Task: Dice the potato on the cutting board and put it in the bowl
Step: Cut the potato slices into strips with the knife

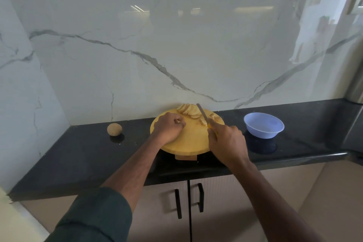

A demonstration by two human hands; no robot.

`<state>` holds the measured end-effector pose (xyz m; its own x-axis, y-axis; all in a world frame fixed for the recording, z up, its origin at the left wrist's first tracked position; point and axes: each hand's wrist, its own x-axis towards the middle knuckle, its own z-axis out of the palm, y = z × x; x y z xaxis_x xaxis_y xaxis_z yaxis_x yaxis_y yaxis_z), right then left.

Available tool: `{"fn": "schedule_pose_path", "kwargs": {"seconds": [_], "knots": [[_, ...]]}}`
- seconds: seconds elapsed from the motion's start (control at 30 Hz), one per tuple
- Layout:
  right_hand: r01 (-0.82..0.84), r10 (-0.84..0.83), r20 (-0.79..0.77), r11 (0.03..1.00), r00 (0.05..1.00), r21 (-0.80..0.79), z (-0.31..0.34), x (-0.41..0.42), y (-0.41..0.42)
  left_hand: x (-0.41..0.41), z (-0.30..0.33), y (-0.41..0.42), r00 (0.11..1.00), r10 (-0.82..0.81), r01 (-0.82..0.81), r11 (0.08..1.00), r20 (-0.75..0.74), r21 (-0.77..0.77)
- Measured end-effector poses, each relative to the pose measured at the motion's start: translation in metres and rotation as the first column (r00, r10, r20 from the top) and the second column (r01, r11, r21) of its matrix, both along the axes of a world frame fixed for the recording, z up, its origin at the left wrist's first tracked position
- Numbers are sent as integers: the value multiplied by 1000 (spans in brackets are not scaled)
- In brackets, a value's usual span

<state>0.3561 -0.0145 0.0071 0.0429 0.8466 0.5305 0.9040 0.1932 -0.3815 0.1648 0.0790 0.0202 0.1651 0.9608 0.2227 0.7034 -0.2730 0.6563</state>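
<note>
My right hand (227, 143) is clamping its grip on the knife (202, 113), cutting potato slices (188, 111) at the cutting board's (186, 141) 12 o'clock. My left hand (169, 128) is curling beside them; I cannot tell if it is holding anything. Slices could be slipping unbraced, missing the bowl (263, 125) at 3 o'clock.

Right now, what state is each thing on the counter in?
potato slices: cut, fanned at the board's far edge
cutting board: flat on counter
knife: gripped by right hand, blade over slices
left hand: fingers curled, resting on board
whole potato: uncut, left of board
bowl: upright, empty
</note>
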Motion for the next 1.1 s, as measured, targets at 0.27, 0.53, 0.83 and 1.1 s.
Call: {"fn": "schedule_pose_path", "kwargs": {"seconds": [0.27, 0.53, 0.83, 1.1], "knots": [[-63, 65, -9, 988, 998, 142, -15, 13, 9, 2, 0, 17, 990, 113, -124, 980, 83, 153], [-87, 94, -44, 987, 995, 135, -20, 16, 13, 12, 1, 36, 980, 161, -189, 939, 117, 288], [-90, 102, -87, 987, 991, 131, -22, 16, 14, 9, 18, 60, 974, 221, -222, 975, -41, -31], [-89, 105, -117, 987, 988, 131, -21, 15, 13, 17, 25, 78, 982, 180, -187, 947, -51, -261]]}}
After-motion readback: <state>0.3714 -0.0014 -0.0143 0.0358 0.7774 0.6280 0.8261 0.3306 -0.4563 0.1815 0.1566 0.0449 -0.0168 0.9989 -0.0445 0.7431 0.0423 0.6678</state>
